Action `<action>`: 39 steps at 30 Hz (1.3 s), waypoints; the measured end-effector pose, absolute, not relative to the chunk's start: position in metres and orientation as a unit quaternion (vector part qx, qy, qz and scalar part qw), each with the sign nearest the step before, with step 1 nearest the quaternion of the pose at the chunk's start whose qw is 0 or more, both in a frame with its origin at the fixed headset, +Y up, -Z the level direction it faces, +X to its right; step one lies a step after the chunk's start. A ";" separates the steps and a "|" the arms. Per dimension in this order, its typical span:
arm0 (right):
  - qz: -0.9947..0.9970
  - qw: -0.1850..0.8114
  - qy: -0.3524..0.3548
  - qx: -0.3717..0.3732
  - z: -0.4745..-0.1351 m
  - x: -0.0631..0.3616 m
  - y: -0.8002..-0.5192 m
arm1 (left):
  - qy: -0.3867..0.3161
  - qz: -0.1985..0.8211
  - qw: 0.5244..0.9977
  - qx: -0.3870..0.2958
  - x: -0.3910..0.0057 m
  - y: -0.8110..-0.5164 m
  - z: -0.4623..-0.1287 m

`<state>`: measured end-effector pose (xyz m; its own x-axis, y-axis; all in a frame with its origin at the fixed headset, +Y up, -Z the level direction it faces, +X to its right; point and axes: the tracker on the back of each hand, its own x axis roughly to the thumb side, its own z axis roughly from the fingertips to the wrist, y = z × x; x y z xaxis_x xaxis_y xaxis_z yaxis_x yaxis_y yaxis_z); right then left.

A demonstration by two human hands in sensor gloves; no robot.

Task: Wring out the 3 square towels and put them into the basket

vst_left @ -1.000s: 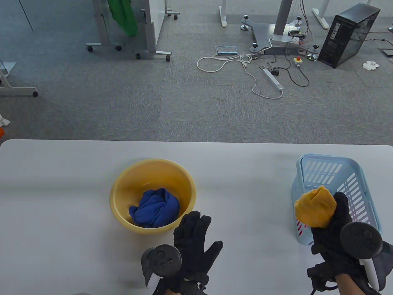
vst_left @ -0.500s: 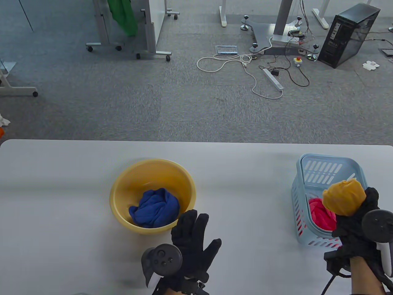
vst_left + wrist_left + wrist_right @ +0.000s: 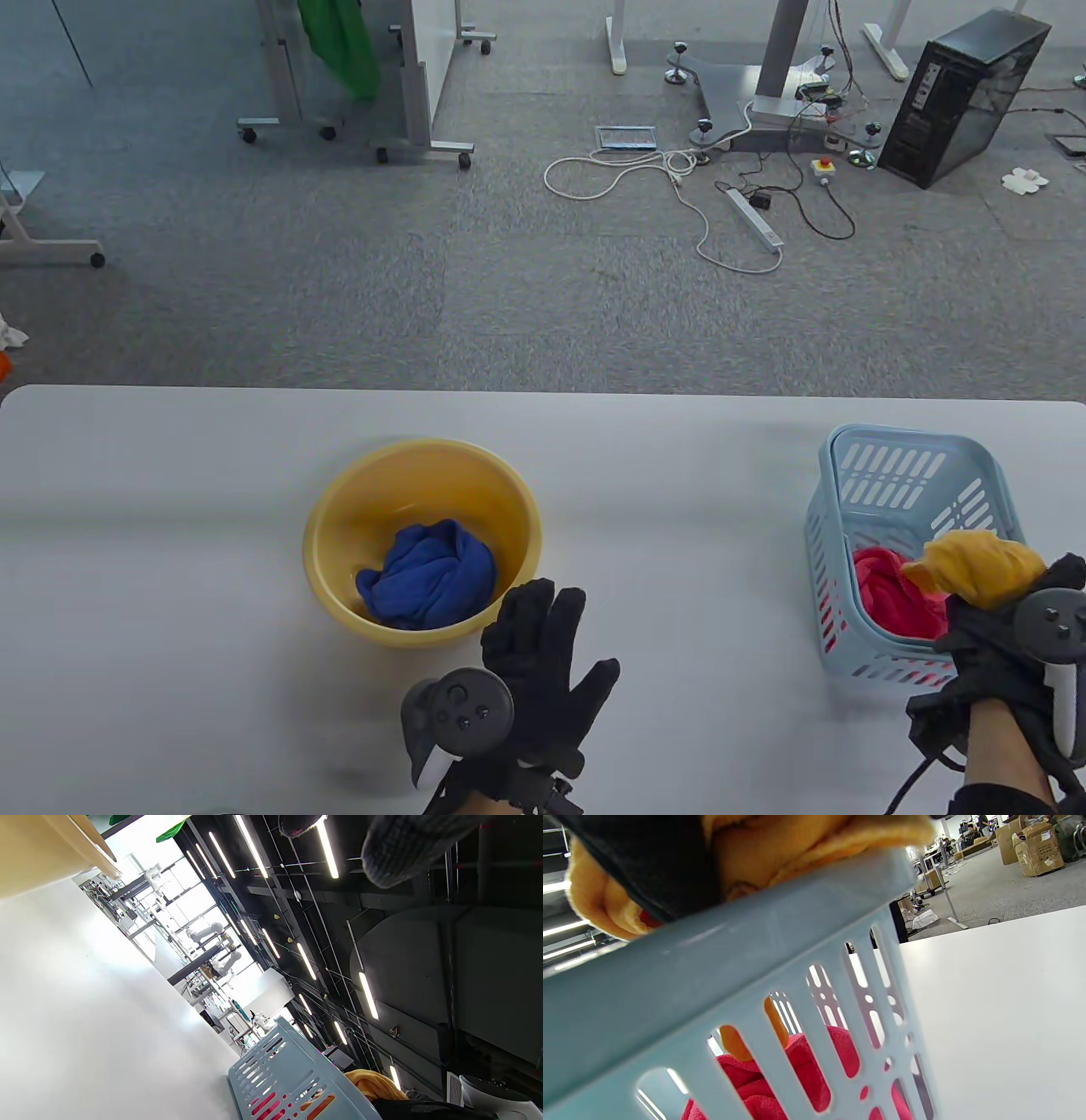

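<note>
My right hand (image 3: 997,628) grips a bunched orange towel (image 3: 976,567) at the near right rim of the light blue basket (image 3: 899,463). Part of the orange towel (image 3: 755,857) hangs inside, above the red towel (image 3: 797,1069). That red towel (image 3: 891,586) lies in the basket's bottom. A blue towel (image 3: 428,577) sits crumpled in the yellow basin (image 3: 339,509). My left hand (image 3: 539,671) hovers flat just right of the basin's near rim, fingers straight, holding nothing. The left wrist view shows the basket (image 3: 292,1077) and orange towel (image 3: 373,1084) from the side.
The white table (image 3: 170,594) runs the full width, its far edge at mid-frame. Beyond it lie grey carpet, cables (image 3: 679,170), a computer tower (image 3: 959,93) and wheeled desk legs (image 3: 339,127).
My right hand has carried the orange towel rightward and down, from the basket's near left corner to its near right rim. The left hand has barely moved.
</note>
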<state>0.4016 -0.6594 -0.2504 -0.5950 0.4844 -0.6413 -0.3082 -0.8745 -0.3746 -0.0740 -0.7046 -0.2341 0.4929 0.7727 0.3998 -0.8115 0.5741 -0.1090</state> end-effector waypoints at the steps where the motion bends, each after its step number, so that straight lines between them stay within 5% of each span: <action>1: 0.886 0.225 -0.112 -0.390 -0.251 0.401 -0.660 | -0.207 0.461 0.862 0.046 -0.074 -0.705 -0.234; 24: 0.900 0.238 -0.146 -0.335 -0.229 0.382 -0.643 | -0.213 0.475 0.852 0.048 -0.076 -0.703 -0.229; 39: 0.929 0.250 -0.190 -0.199 -0.216 0.333 -0.605 | -0.219 0.472 0.852 0.050 -0.075 -0.700 -0.227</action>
